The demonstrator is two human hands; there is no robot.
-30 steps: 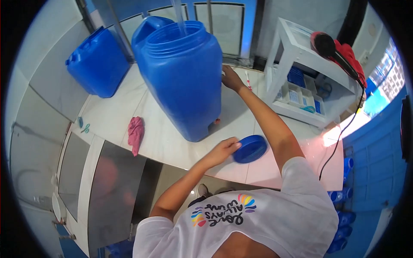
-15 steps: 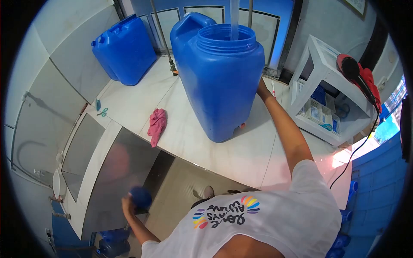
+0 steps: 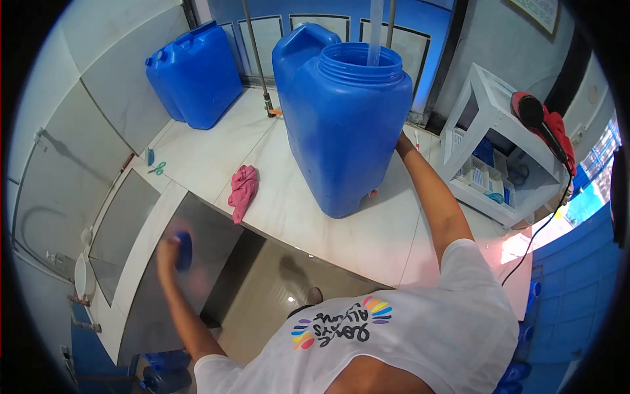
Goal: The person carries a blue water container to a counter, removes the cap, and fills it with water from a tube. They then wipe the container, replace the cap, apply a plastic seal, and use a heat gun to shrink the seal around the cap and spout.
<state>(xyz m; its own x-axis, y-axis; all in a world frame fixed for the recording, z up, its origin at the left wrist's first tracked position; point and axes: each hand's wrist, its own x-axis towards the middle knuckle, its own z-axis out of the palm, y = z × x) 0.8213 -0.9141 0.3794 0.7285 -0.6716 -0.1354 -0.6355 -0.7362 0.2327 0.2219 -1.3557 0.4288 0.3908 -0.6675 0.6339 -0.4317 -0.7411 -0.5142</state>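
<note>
- the left hand (image 3: 169, 253) gripped a blue lid (image 3: 184, 251), held out low beside the steel cabinet front (image 3: 190, 262), well apart from the open blue drum (image 3: 344, 131) on the counter (image 3: 367, 233).
- the lid looked blurred; a loose grip there could drop it to the floor.
- the right hand (image 3: 401, 141) reached behind the drum; i could not tell whether it was closed.
- a hose (image 3: 375, 29) ran into the drum's mouth; unwatched, it might overflow.
- a pink rag (image 3: 243, 189) and scissors (image 3: 156, 169) lay on the counter.
</note>
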